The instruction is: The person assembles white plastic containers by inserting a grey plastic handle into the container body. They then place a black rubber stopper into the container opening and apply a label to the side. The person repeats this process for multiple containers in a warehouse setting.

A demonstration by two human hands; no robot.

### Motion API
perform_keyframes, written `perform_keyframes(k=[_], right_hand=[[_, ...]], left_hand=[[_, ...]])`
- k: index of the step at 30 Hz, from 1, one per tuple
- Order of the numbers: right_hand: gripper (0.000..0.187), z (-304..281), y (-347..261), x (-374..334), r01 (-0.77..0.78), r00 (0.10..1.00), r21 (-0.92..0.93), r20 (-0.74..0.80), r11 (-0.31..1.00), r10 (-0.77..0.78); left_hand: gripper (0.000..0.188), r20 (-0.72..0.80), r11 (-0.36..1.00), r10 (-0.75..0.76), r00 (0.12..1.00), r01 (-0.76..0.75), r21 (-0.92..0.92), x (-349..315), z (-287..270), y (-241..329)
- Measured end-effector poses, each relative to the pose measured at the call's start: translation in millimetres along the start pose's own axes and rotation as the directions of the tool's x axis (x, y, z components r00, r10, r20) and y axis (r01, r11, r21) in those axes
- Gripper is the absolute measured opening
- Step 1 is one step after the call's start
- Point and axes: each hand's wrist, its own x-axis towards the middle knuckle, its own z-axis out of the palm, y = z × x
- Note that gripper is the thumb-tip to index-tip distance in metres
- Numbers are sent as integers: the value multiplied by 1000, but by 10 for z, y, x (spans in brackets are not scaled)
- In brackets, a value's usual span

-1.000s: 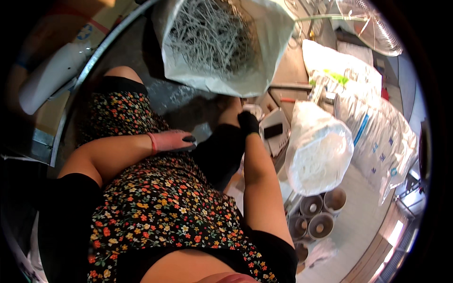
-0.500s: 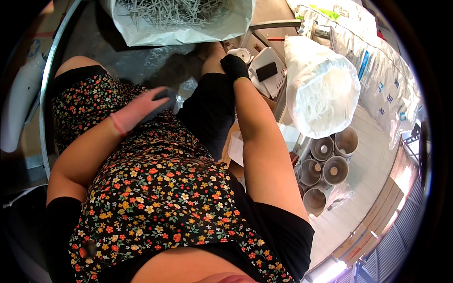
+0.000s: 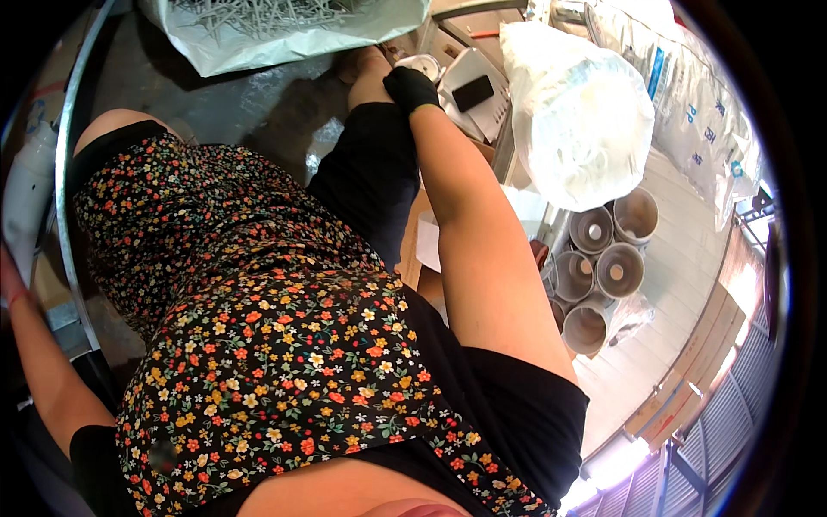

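Observation:
My right hand (image 3: 411, 90), in a black glove, rests at my right knee with its fingers curled; whether anything is inside them is hidden. Right beside it lies a round white roll (image 3: 422, 65). At the far left edge of the picture is my left hand (image 3: 9, 277), in a pink glove and mostly cut off, so its fingers do not show. A pale grey, rounded object (image 3: 33, 177) stands nearest to it. A floral apron (image 3: 284, 345) covers my lap.
Ahead sits a large white bag (image 3: 284, 47) of thin grey-white pieces. To the right are a white tray (image 3: 489, 121) with a black phone (image 3: 474, 93), a translucent plastic bag (image 3: 586, 121) and several grey cups (image 3: 620, 270). A metal rim (image 3: 63, 189) curves along the left.
My left hand has swung from over my lap out to the far left edge. My right hand stays at the knee. The whole view has shifted slightly.

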Motion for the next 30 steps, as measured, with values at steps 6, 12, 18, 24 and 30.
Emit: perform_keyframes(k=[6, 12, 18, 24, 30], right_hand=[[37, -56, -45, -88, -47, 999, -29, 22, 999, 47], [37, -144, -111, -115, -63, 997, -28, 49, 998, 64], [38, -137, -89, -107, -69, 996, 4, 61, 998, 69], [37, -111, -89, -106, -92, 995, 12, 27, 996, 92], [35, -86, -54, -123, -86, 996, 104, -17, 991, 89]], left_hand=[[38, -52, 992, -87, 995, 92, 90, 74, -791, -712], [41, -84, 983, -128, 988, 138, 120, 19, -1207, -1006], [44, -82, 982, -141, 987, 150, 113, -37, -1352, -1080], [48, -42, 985, -63, 997, 69, 159, 105, -1210, -892], [54, 46, 695, 286, 957, -241, 678, 287, -785, 36]])
